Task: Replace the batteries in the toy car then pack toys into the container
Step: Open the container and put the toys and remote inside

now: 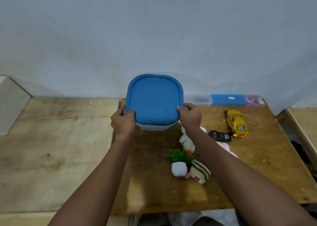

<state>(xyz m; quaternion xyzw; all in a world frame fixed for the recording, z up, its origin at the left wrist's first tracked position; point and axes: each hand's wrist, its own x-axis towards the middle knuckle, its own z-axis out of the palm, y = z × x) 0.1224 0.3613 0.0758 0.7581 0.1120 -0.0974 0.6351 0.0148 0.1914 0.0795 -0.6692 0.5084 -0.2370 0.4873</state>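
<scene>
From the head camera, both hands hold the square white plastic container at the middle of the frame, lifted or tipped toward the viewer so its blue rounded-square lid faces the lens. The left hand pinches the lid's lower left corner, thumb on top and fingers curled beneath the rim; the right hand pinches the lower right corner the same way. That two-corner grip suits either carrying the box or prising the lid off, since packing cannot begin while it is covered.

The wooden worktop carries the toys at the right of the frame. The shiny yellow toy car lies at the upper right, well apart from the container, seemingly tipped onto its side, though the view is too small to be sure. Just beside it toward the centre lies a black remote control with red buttons. Below the right forearm sit a white plush toy, a small artificial green plant in a white ribbed pot lying on its side, and a striped soft toy touching it. A pink soft item peeks from behind the forearm.

A flat blue case rests along the back edge by the wall.
</scene>
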